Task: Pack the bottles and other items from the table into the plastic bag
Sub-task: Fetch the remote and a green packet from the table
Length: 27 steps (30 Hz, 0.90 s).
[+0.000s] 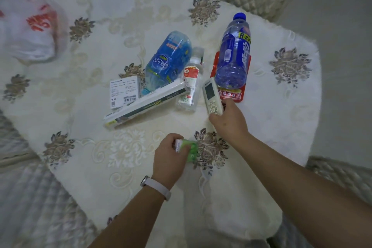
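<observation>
Over the embroidered tablecloth (112,50), left hand (168,160) grips a green packet (191,150), right hand (229,121) pinches a white remote (211,96).

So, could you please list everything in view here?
plastic bag: 1, white with red print, far left
light-blue bottle: 1, lying mid-table
dark-blue bottle: 1, on red packet
red packet: 1, under that bottle
clear bottle: 1, red-white label, between those bottles
long box: 1, white-green, mid-table
small box: 1, white, beside long box
remote: 1, white, in right hand
green packet: 1, in left hand
table: 1, cream cloth
left hand: 1, grips green packet
right hand: 1, grips remote
</observation>
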Each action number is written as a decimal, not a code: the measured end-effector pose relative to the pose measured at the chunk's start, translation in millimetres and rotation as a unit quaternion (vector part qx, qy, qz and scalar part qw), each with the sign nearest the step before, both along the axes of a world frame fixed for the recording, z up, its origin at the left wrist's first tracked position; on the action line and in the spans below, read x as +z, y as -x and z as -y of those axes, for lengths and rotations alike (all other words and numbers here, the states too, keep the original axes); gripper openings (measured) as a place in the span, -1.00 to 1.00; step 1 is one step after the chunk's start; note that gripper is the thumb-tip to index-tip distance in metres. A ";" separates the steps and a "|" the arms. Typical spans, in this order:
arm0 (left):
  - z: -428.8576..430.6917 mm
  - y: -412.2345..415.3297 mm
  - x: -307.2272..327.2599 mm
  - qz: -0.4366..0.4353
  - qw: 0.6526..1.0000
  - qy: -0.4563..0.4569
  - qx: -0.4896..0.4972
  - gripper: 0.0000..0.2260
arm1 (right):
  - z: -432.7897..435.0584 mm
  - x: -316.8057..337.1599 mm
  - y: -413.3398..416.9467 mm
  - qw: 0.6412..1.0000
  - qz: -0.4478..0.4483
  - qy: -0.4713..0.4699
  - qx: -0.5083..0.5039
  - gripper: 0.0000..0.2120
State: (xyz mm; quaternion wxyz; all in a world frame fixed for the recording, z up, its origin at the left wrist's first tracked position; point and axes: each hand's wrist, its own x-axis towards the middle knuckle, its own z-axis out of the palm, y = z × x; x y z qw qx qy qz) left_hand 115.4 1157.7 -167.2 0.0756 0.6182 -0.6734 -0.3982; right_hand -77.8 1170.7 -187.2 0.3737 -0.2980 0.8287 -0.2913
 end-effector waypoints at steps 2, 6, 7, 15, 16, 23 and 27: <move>-1.0 -6.0 5.9 -0.018 0.999 0.015 0.026 -0.80 | -11.3 3.9 -3.1 1.000 0.005 0.010 -0.004 -0.68; -8.4 -21.9 18.0 -0.071 0.994 0.000 0.080 -0.81 | -31.7 19.6 -17.3 0.999 0.016 0.039 -0.012 -0.70; -11.8 -27.6 22.0 -0.084 0.992 0.001 0.089 -0.81 | -35.9 25.0 -23.1 0.999 0.023 0.047 -0.012 -0.70; -42.6 -110.8 72.1 -0.185 0.960 0.060 0.202 -0.84 | -55.7 73.7 -107.7 0.988 0.070 0.134 0.028 -0.71; -48.7 -125.8 77.3 -0.197 0.954 0.066 0.217 -0.84 | -58.6 80.3 -122.9 0.986 0.074 0.142 0.041 -0.71; -116.7 -249.9 111.7 -0.263 0.909 0.121 0.300 -0.79 | -103.8 127.1 -242.4 0.969 0.089 0.186 0.134 -0.72; -163.6 -321.2 128.3 -0.304 0.883 0.133 0.330 -0.74 | -141.3 150.0 -313.5 0.961 0.081 0.197 0.175 -0.72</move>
